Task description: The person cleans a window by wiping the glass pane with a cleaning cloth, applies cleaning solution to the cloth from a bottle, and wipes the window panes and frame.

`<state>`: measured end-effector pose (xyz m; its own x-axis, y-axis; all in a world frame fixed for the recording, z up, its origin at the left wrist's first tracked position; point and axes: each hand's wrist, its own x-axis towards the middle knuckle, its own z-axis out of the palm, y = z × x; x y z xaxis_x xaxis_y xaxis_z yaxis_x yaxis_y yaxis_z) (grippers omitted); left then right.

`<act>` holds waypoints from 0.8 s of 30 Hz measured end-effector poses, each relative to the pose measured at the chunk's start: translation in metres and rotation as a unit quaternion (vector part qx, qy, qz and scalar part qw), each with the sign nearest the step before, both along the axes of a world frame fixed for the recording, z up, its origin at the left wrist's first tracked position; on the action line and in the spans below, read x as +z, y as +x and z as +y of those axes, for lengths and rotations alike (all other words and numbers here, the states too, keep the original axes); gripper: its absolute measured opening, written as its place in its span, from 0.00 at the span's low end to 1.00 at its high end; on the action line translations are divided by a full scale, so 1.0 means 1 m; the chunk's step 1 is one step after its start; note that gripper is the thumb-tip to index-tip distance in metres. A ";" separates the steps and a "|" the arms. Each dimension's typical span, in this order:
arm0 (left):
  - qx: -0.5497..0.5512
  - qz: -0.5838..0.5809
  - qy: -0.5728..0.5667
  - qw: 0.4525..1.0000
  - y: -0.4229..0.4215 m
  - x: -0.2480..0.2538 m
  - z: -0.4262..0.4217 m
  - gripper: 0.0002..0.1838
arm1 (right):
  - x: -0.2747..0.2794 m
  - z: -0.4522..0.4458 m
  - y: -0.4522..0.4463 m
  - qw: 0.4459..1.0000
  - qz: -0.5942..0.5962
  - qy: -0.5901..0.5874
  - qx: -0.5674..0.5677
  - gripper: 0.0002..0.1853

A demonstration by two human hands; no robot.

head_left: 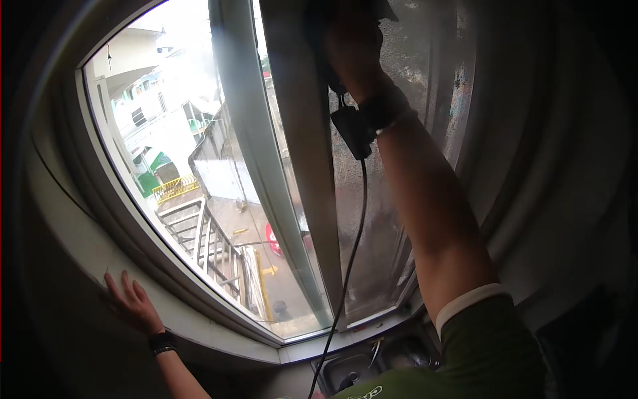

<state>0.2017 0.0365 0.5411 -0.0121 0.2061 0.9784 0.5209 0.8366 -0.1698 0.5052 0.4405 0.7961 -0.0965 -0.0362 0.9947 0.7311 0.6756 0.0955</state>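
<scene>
My left hand [134,302], fingers spread, rests against the pale wall [80,246] beside and below the window frame. High up at the window, my right hand [355,50] is closed around a dark object [385,10]; deep shadow hides what kind it is. Below that hand hangs a small black box [352,133] close to the wrist, and a black cord [359,233] runs from it down past the sill. Behind my right arm lies a dull, textured window pane [372,266].
A pale upright frame bar [256,153] divides the window. Through the glass, a metal stair frame [203,233], a yellow barrier [176,189] and a red object [273,239] show far below. Beneath the sill sits a double sink [349,367] with a faucet [376,349].
</scene>
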 end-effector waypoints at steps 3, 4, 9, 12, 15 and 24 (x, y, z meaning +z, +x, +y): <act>0.003 -0.010 0.003 1.000 0.001 0.000 0.001 0.22 | -0.070 -0.010 0.018 0.971 0.047 -0.038 0.233 0.04; 0.001 -0.007 0.002 1.000 -0.001 -0.001 0.001 0.22 | -0.111 -0.016 0.024 0.966 0.039 -0.088 0.239 0.03; -0.019 -0.020 0.012 1.000 -0.007 -0.004 0.000 0.23 | -0.317 -0.009 0.077 0.920 -0.202 -0.289 0.169 0.04; 0.000 -0.020 0.007 1.000 -0.008 -0.007 -0.001 0.24 | -0.330 -0.018 0.094 0.917 -0.229 -0.299 0.134 0.04; -0.066 -0.037 0.019 0.997 -0.013 -0.007 -0.001 0.25 | -0.274 -0.006 0.100 0.927 -0.107 -0.339 0.119 0.12; -0.083 -0.050 0.019 0.995 -0.020 -0.014 -0.002 0.25 | 0.024 0.086 0.144 0.961 0.104 0.136 -0.219 0.23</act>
